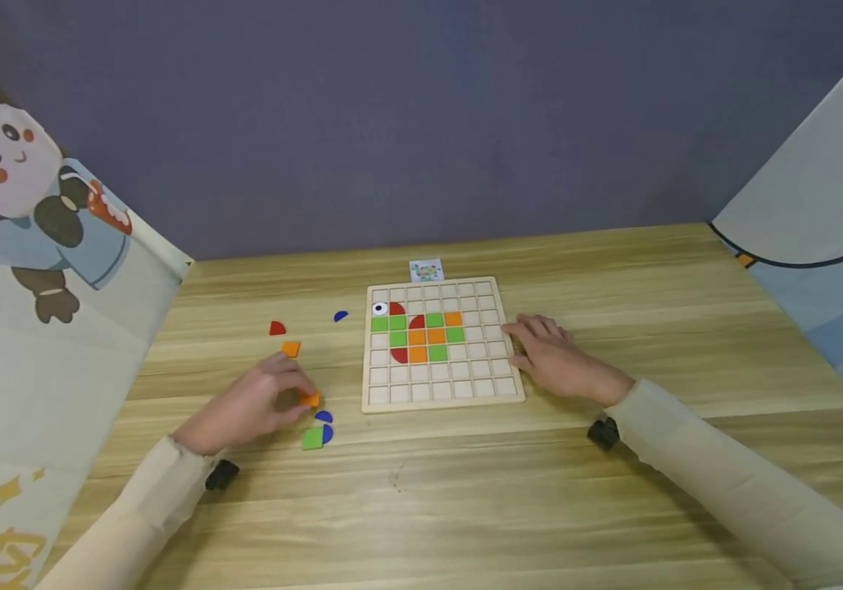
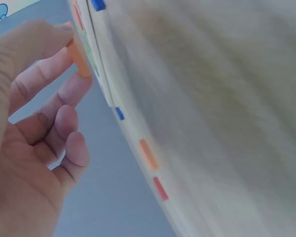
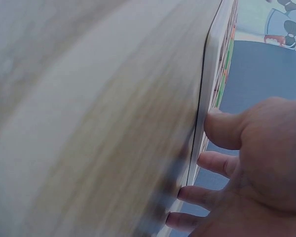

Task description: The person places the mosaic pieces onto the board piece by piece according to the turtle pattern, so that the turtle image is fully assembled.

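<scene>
The left hand [image 1: 266,397] pinches an orange piece [image 1: 310,400] between thumb and fingers, left of the grid board [image 1: 483,387], probably to keep it easy to place. The right hand [image 1: 557,358], fingers extended and grasping nothing, touches the board's right edge, seemingly steadying it on the tabletop [image 1: 465,508].

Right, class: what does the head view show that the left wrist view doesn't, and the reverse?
Only the head view: the right hand, the picture card and the loose green tile.
Only the left wrist view: the palm side of the left hand.
Both: that hand pinching an orange tile, the loose red quarter-circle and the grid board.
</scene>
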A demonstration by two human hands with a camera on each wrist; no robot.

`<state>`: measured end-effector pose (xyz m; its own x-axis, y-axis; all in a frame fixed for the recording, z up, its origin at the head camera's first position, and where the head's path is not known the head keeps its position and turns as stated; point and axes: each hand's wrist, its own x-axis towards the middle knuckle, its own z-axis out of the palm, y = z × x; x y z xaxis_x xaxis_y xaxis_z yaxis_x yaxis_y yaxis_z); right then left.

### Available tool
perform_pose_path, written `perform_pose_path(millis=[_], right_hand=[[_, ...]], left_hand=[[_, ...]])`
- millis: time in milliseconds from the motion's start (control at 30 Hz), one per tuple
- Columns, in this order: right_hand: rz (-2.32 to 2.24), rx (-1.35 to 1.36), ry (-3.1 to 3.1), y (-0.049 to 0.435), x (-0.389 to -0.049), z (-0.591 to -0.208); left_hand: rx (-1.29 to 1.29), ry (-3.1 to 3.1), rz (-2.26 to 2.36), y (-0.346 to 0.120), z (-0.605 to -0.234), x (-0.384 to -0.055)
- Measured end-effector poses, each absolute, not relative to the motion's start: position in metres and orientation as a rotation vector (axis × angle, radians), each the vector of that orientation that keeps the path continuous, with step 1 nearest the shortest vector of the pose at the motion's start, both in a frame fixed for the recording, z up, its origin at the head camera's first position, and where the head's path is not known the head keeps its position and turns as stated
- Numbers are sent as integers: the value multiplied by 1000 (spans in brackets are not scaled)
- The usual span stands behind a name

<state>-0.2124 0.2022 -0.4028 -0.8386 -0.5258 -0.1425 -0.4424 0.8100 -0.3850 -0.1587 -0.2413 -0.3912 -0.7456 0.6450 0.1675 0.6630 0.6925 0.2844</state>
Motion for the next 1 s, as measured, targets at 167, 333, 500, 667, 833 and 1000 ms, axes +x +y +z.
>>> perform_pose_path(millis=[167, 333, 500, 667, 833, 1000], right_hand=[[-483, -758, 2746, 201, -213, -404], [-490, -768, 2750, 200, -213, -404], [-492, -767, 2752, 199, -213, -404], [-497, -761, 2745, 200, -213, -404], [-483, -755, 2742, 202, -214, -404], [-482, -762, 2744, 202, -214, -403]], left_hand=[[-1177, -2729, -551, -230, -387, -166], [-1251, -2655, -547, -215, -383, -176], [-1281, -2596, -534, -198, -377, -183], [-1329, -2565, -538, -177, -374, -191], [-1354, -2556, -551, -144, -368, -205], [-1400, -2502, -569, -114, -360, -221]])
